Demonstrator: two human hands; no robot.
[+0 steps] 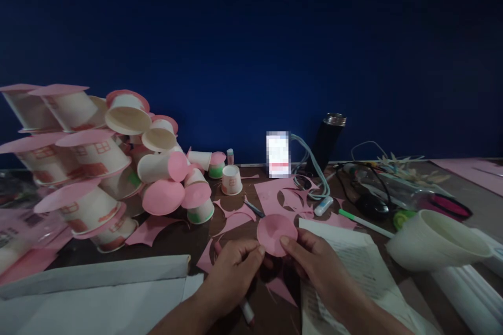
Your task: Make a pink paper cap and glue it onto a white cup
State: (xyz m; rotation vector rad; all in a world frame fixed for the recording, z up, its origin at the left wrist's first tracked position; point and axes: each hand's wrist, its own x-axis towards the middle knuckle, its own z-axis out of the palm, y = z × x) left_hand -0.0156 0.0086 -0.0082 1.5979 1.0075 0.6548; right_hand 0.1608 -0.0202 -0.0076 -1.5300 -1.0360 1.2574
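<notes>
Both of my hands hold a round pink paper disc (276,234) over the dark table, just in front of me. My left hand (231,267) pinches its left edge with thumb and fingers, and a pen (247,313) pokes out under that hand. My right hand (314,264) pinches the disc's right edge. Pink paper scraps (231,220) with round holes cut out lie on the table right behind the disc.
A heap of paper cups with pink paper roofs (98,167) fills the left side. White sheets (94,293) lie front left, printed paper (353,261) front right. A stack of white cups (436,243) lies at right; a dark flask (328,141), cables and a green pen (365,223) sit behind.
</notes>
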